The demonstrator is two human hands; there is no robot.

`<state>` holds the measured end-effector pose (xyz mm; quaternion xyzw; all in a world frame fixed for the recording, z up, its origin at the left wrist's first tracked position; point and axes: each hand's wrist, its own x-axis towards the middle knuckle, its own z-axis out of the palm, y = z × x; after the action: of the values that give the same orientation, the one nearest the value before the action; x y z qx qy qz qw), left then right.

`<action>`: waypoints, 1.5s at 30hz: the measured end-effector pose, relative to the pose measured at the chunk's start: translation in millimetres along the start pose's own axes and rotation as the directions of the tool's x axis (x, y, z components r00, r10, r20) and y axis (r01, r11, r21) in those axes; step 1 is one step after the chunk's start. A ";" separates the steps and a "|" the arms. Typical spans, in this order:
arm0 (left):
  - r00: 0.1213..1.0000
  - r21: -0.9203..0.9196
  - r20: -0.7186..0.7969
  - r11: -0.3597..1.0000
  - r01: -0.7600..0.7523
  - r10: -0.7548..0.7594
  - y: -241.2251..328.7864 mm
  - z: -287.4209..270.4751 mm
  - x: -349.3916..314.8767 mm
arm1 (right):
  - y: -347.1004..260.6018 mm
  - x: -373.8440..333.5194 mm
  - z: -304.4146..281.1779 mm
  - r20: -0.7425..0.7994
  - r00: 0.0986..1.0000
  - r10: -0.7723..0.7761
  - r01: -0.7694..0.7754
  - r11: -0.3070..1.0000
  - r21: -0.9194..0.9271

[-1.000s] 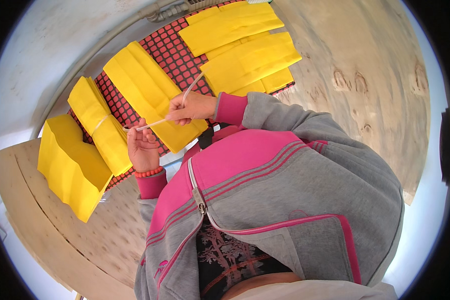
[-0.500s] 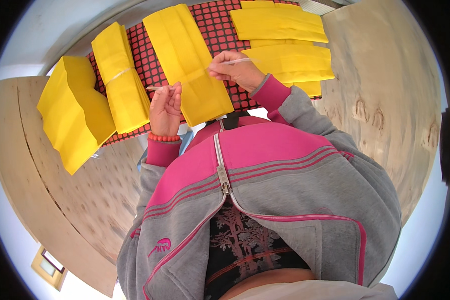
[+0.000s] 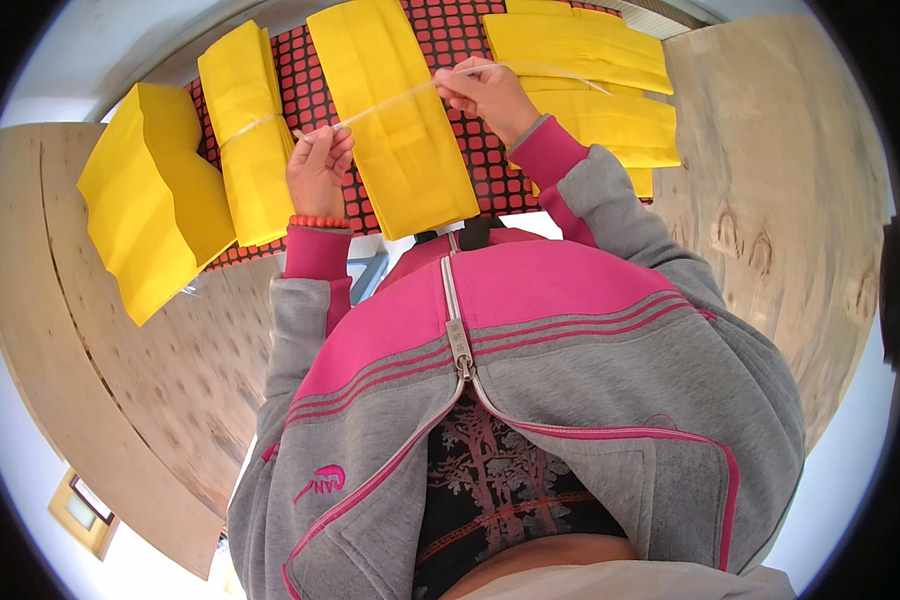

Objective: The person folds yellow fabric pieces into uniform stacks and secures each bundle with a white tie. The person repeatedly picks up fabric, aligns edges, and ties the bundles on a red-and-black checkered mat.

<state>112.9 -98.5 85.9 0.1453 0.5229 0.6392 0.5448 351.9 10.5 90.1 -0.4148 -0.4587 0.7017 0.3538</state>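
A thin, whitish translucent strip [image 3: 388,104] stretches across the folded yellow cloth [image 3: 410,165] in the middle. My left hand [image 3: 320,165], with a red bead bracelet at its wrist, pinches the strip beside the cloth's left edge. On the other side, my right hand [image 3: 492,97] pinches it between thumb and fingers. A loose end trails from my right hand over the yellow cloths on the right [image 3: 605,125]. Left of the middle cloth lies a folded yellow bundle [image 3: 245,160] with a similar pale band around it.
A yellow piece [image 3: 150,200] lies at the far left, partly overhanging the red-and-black patterned cover [image 3: 292,80]. More folded yellow cloths [image 3: 580,50] are stacked at the back right. Bare wooden surfaces extend to the right [image 3: 770,160] and left [image 3: 170,350].
Both hands have shifted farther from my body, up in the view. The strip now runs straighter across the middle cloth, and a longer free end shows past my right hand.
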 end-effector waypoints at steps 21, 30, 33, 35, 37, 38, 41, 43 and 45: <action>0.987 0.195 -0.154 0.981 -0.020 0.051 -30.2 -20.3 50.0 | 29.9 27.9 4.3 -0.259 0.964 0.067 -0.051 0.996 0.069; 0.987 0.253 -0.163 0.966 0.046 -0.005 -50.3 -34.1 73.9 | 56.0 43.6 -4.2 -0.302 0.943 0.139 -0.151 0.988 -0.019; 0.987 0.184 -0.147 0.978 0.098 -0.072 -53.3 -32.5 76.1 | 70.3 54.1 -7.5 -0.340 0.938 0.068 -0.119 0.984 -0.132; 0.987 0.199 -0.146 0.975 0.101 -0.073 -52.8 -31.0 76.2 | 79.7 61.2 -9.0 -0.378 0.926 0.002 -0.125 0.945 -0.303; 0.979 0.215 -0.159 0.964 0.159 -0.126 -51.1 -29.5 76.1 | 86.9 65.7 -11.7 -0.361 0.933 0.016 -0.142 0.935 -0.326; 0.970 0.223 -0.171 0.952 0.209 -0.173 -49.8 -29.0 76.6 | 89.4 67.5 -12.6 -0.373 0.926 0.060 -0.189 0.928 -0.321; 0.955 0.246 -0.181 0.929 0.276 -0.236 -47.8 -28.0 77.6 | 90.8 73.0 -17.8 -0.308 0.951 0.042 -0.170 0.899 -0.404; 0.952 0.267 -0.177 0.918 0.292 -0.251 -47.4 -27.9 79.5 | 90.1 75.9 -19.5 -0.283 0.959 -0.004 -0.153 0.835 -0.529; 0.949 0.287 -0.173 0.908 0.305 -0.264 -46.4 -29.0 81.5 | 89.8 77.2 -19.5 -0.274 0.961 -0.047 -0.137 0.777 -0.614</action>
<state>86.6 -50.7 4.3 0.1092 0.6665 0.4709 0.5675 327.9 55.5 -18.6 -0.6125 -0.6024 0.4529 0.2384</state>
